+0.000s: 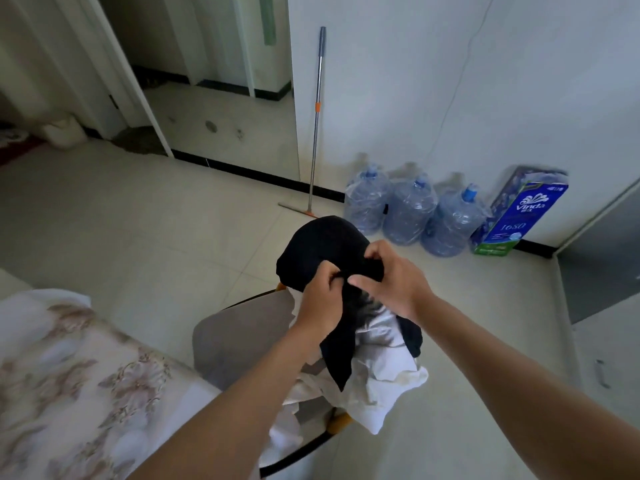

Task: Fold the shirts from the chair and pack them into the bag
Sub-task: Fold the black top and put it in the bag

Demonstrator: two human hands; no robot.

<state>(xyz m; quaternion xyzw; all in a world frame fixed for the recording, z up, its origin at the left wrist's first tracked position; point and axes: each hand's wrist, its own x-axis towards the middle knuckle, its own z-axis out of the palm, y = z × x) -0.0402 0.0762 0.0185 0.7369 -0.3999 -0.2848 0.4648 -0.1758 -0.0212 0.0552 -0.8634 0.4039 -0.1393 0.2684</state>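
A black shirt (322,247) is bunched and lifted above the chair (239,330), its tail hanging down over the pile. My left hand (320,299) grips the black fabric from the left, fingers curled into it. My right hand (391,278) pinches the same shirt from the right, just beside the left hand. Under the black shirt a white shirt (384,368) lies crumpled on the chair's grey seat and spills over its right edge. No bag is in view.
A bed with a floral cover (69,382) fills the lower left. Three large water bottles (408,213) and a blue tissue pack (519,216) stand along the wall. A mop (317,126) leans on the wall. Tiled floor surrounds the chair.
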